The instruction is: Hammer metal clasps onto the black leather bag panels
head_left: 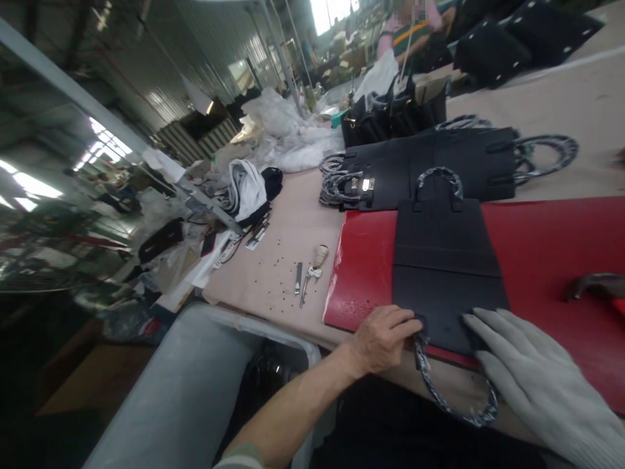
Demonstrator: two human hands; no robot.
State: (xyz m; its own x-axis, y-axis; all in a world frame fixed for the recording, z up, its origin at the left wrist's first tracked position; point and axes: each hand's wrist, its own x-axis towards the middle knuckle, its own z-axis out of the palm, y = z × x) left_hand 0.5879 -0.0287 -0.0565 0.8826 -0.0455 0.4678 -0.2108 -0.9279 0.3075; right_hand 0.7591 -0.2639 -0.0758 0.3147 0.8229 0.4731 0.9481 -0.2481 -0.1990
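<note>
A black bag panel (444, 260) lies flat on a red mat (561, 244), with a plastic-wrapped handle (439, 172) at its far end. A second wrapped handle (454, 400) loops down over the table's near edge. My left hand (383, 339), bare, pinches the panel's near left corner where that near handle joins. On the near right corner rests my right hand (525, 371) in a grey-white glove, fingers stretched out flat. The right palm hides part of the panel's edge.
A stack of black bag panels (434, 159) with wrapped handles lies beyond the mat. Left of the mat are an awl-like tool (312, 273) and a small metal strip (298, 279). A grey bin (195, 371) stands below the table edge. Another person (410, 32) sits far back.
</note>
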